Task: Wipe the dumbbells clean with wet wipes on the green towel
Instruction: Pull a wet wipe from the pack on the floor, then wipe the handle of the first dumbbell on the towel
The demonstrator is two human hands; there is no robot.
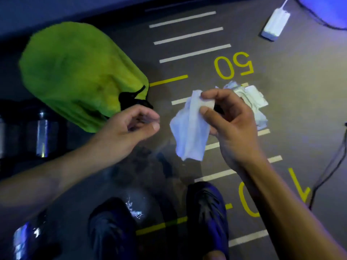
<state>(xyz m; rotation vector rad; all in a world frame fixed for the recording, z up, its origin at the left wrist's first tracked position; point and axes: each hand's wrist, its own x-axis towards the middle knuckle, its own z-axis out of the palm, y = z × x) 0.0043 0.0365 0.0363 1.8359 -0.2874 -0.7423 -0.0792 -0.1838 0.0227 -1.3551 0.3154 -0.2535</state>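
My right hand (231, 121) pinches a white wet wipe (189, 128) by its top edge, and the wipe hangs down crumpled above the floor. My left hand (131, 126) hovers just left of the wipe with its fingers curled loosely and nothing in them. The green towel (75, 72) lies bunched on the floor at upper left, with a black strap or loop (131, 98) at its near corner. Dark dumbbells with shiny metal handles (42, 136) rest at the far left, and another one (24, 239) shows at the bottom left. A wet wipe packet (249, 102) lies open on the floor behind my right hand.
The grey floor carries white lines and yellow numbers such as "50" (233, 64). My two dark shoes (206, 214) stand at the bottom centre. A white box with a cable (275, 25) lies at upper right. A black cable (326, 169) runs along the right edge.
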